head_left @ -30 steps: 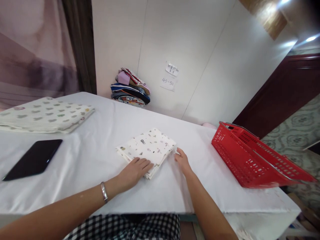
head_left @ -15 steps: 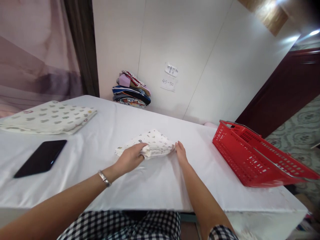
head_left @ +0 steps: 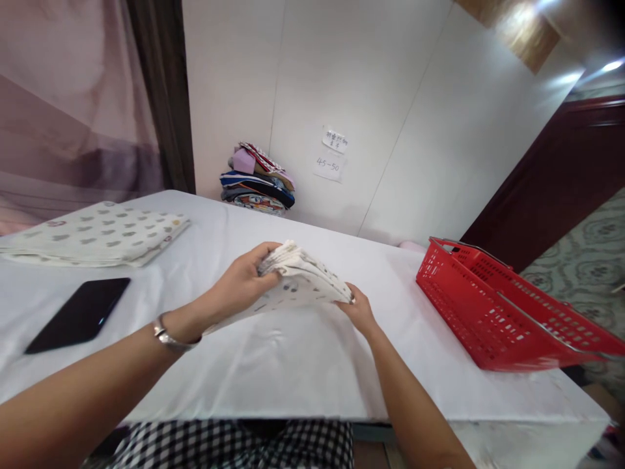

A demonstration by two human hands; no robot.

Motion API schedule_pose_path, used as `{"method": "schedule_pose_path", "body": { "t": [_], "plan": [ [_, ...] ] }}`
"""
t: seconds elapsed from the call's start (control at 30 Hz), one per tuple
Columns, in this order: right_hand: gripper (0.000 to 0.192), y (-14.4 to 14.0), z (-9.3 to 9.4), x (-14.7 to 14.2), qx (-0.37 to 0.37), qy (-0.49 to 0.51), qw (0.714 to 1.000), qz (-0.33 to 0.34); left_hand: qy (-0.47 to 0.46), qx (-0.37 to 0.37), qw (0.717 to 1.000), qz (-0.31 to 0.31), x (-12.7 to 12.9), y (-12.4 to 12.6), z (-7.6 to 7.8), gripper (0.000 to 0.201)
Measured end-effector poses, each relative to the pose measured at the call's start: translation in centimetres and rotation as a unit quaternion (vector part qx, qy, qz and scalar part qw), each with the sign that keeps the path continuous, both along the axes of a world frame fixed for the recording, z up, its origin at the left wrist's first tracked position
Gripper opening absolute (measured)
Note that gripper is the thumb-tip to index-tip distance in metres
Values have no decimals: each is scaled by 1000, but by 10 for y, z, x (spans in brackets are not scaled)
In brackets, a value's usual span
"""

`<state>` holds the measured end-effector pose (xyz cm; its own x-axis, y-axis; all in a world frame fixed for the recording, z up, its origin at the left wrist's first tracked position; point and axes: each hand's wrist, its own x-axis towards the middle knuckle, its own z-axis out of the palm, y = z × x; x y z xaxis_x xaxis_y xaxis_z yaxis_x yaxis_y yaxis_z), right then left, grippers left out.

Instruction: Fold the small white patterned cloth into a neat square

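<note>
Spanning the lower two thirds of the frame, the desk (head_left: 293, 365) carries a white sheet, slightly rumpled at centre. Right of centre a red basket (head_left: 488, 312) lies tipped on its side, open face toward the upper right, well apart from the hands. At upper left rests a large folded spotted cloth (head_left: 97, 231); below it, at left, a black tablet (head_left: 78, 314) lies flat. Against the wall at top centre sits a pile of mixed clothes (head_left: 256, 179), with two paper notes (head_left: 332, 153) stuck to the wall just to its right.

Centre of frame: a small folded printed cloth (head_left: 297, 280) is held off the desk, tilted, its left end high and its right end low, near the sheet. The left hand (head_left: 241, 283) is clamped on the high left end, fingers curled over the stacked edges, a metal bracelet (head_left: 168, 333) on that wrist. The right hand (head_left: 360, 309) pinches the low right corner. The two hands are apart, one at each end of the cloth.

Judgement: the layers fan slightly at the left grip, so keeping firm pressure there and level support at the right corner should stop the fold from slipping open. Lower front edge droops; whether it touches the desk, cannot tell.
</note>
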<state>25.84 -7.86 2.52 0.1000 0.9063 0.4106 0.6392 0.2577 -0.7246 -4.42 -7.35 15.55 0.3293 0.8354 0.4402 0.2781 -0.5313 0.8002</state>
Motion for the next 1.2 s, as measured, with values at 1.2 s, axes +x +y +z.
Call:
{"method": "schedule_pose_path", "body": {
  "t": [1.2],
  "plan": [
    [34,82,-35,10,-183,-67,975,-107,149,-158,956,196,-9,95,-166,42]
  ]
}}
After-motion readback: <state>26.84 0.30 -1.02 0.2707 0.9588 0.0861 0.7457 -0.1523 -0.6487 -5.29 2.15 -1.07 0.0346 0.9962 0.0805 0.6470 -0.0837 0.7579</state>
